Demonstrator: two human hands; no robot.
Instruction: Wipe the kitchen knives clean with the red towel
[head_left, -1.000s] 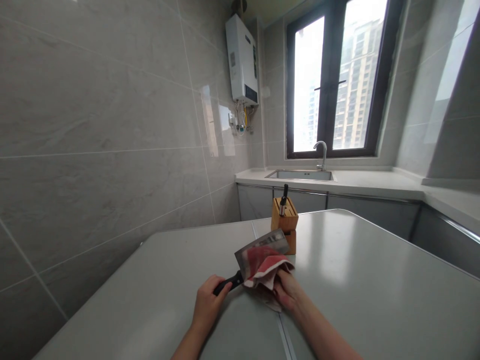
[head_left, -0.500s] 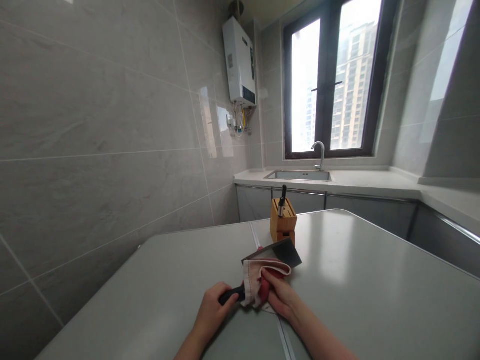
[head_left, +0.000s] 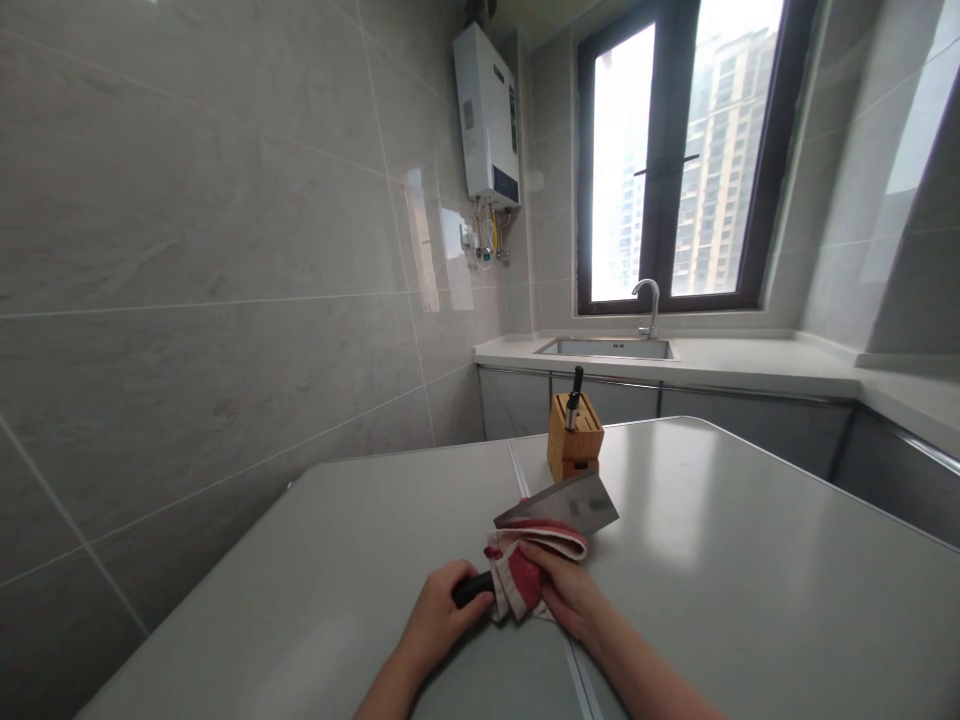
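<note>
A cleaver (head_left: 589,503) with a broad metal blade and a black handle is held above the table, its blade pointing away to the right. My left hand (head_left: 444,605) is closed around the black handle. In my right hand (head_left: 564,588) is a bunched red and white cloth (head_left: 517,570), gripped and folded against the lower part of the blade. The cloth hides that part of the blade and where it meets the handle. Just behind the blade stands a wooden knife block (head_left: 574,435) with a black-handled tool (head_left: 574,400) in it.
The pale grey table (head_left: 360,530) has a metal seam (head_left: 517,465) running across it. Beyond are a counter (head_left: 750,355) with a sink (head_left: 607,348) and a faucet (head_left: 652,305). A tiled wall (head_left: 210,250) rises on the left, with a water heater (head_left: 487,120) higher up.
The blade has tilted, so its face now looks brighter. The cloth has shifted and refolded under my right hand, with more red showing. The whole view has moved slightly.
</note>
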